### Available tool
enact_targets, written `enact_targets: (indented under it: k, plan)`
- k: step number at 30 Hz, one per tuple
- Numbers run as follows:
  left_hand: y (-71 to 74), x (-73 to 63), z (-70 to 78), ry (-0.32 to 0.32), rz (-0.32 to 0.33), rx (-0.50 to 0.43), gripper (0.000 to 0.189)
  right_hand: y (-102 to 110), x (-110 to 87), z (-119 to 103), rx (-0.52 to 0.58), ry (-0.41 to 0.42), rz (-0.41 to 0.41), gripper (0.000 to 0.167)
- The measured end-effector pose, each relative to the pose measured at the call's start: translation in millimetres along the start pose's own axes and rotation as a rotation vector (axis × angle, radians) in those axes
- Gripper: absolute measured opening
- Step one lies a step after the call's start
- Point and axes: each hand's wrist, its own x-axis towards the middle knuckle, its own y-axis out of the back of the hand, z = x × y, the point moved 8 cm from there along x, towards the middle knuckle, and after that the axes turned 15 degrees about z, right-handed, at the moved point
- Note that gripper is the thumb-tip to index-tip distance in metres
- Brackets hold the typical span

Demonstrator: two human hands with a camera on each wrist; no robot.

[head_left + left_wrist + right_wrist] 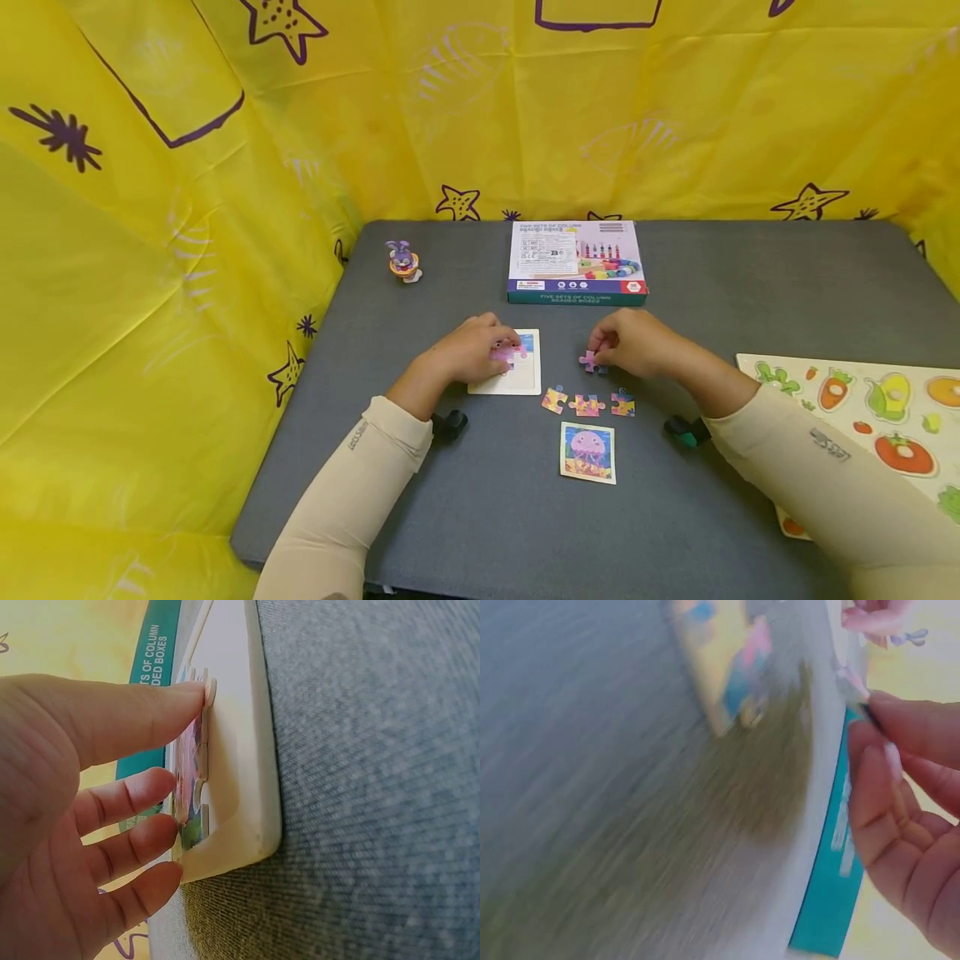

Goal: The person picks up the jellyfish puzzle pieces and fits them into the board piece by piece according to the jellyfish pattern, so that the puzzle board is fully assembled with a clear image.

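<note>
My right hand (636, 342) pinches a pink puzzle piece (588, 362) between thumb and fingertips, just right of the tray; in the right wrist view the piece is blurred. My left hand (474, 348) rests over the white puzzle tray (528, 385). In the left wrist view its thumb (169, 712) touches the joined puzzle pieces (199, 769) inside the tray, and the other fingertips lie along their side. Three loose pieces, a yellow one (554, 400), a pink-and-yellow one (587, 406) and a blue-and-yellow one (623, 403), lie in a row. Below them is a jellyfish picture card (588, 452).
A flat toy box (576, 263) lies at the back of the grey table (465, 492). The purple rabbit figure (403, 261) stands at the back left. At the right, under the right forearm, is a vegetable puzzle board (847, 417). Yellow patterned cloth (525, 125) hangs around.
</note>
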Motion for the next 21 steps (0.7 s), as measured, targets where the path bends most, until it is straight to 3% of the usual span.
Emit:
enact_targets:
  k: [12, 21]
  plan:
    - [3.1, 1.2, -3.0, -0.017, 0.016, -0.054, 0.039, -46.2, 46.2, -46.5, 0.146, -0.013, -0.091, 0.006]
    - [2.8, 2.2, -4.1, -0.019, 0.025, -0.059, 0.038, -63.7, 57.3, -63.0, 0.064, 0.01, -0.078, 0.007]
